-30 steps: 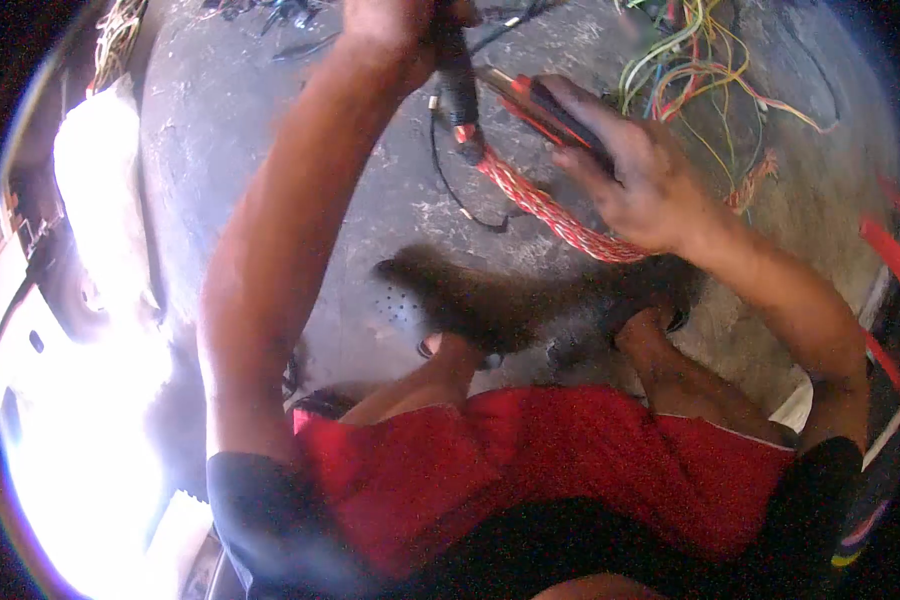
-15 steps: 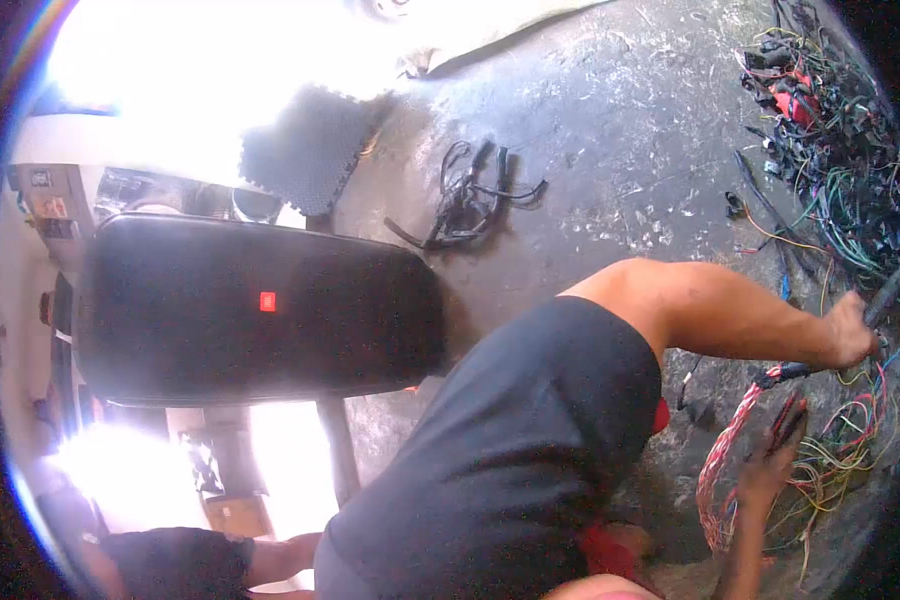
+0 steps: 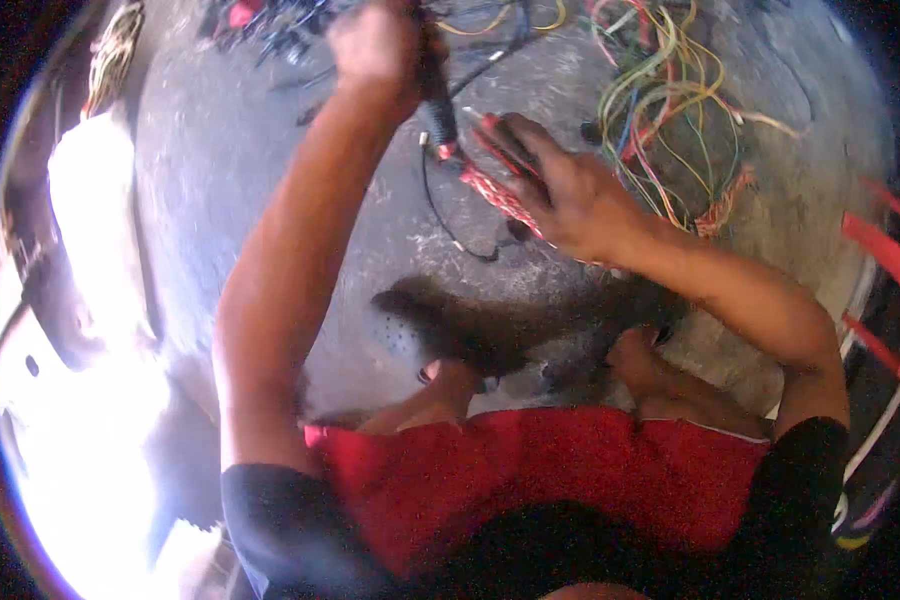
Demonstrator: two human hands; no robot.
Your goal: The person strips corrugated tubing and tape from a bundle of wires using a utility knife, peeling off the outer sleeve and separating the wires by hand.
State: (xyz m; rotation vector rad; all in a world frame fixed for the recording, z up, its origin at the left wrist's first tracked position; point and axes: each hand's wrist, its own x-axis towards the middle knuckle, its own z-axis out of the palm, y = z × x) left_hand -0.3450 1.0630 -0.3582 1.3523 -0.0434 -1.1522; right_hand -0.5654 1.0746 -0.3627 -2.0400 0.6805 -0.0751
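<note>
At the top, my left hand (image 3: 375, 45) is closed around a thick black-wrapped cable bundle (image 3: 439, 112), blurred by motion. Red and white twisted wires (image 3: 500, 197) come out of the bundle's lower end and run down beneath my right hand. My right hand (image 3: 570, 195) is wrapped round a red-and-black handled tool (image 3: 510, 150), whose tip points up and left beside the bundle. A thin black cable (image 3: 435, 205) with a pale connector curves over the floor below the bundle.
Loose green, yellow and red wires (image 3: 670, 100) lie at the upper right. Dark wire pieces (image 3: 280, 35) are at the upper left, and a pale wire bundle (image 3: 116, 55) is farther left. My feet are below the hands. Red strips (image 3: 875, 248) lie at the right edge.
The view swung left to a black case and a person, then came back to the hands. Compared with one second ago, both hands sit slightly farther left, still holding the bundle and tool.
</note>
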